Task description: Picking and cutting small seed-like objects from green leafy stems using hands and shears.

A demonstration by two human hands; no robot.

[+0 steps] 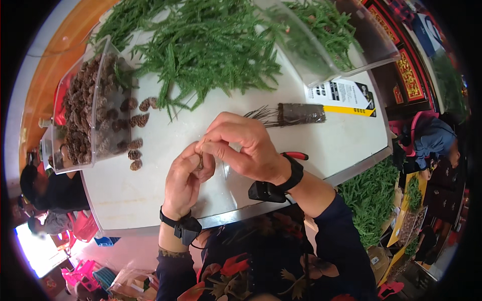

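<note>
Both of my hands meet above the white table, fingertips close together. My left hand [188, 175] is closed around a small brown thing [201, 163] that looks like a pine cone, mostly covered by the fingers. My right hand [243, 148] pinches at its top; what lies between thumb and forefinger is too small to make out. Beyond the right hand lies a bundle of thin dark wires [261, 116] in a dark wrapper [301, 114]. A red-handled tool [295, 155] shows partly behind my right wrist. Several loose pine cones [139, 120] lie to the left.
A clear bin [94, 125] full of pine cones stands at the left. Green artificial sprigs [206, 50] heap up at the back, beside another clear bin [314, 55] holding more. A yellow-and-white card [346, 96] lies at the right. Other people [434, 138] sit on either side.
</note>
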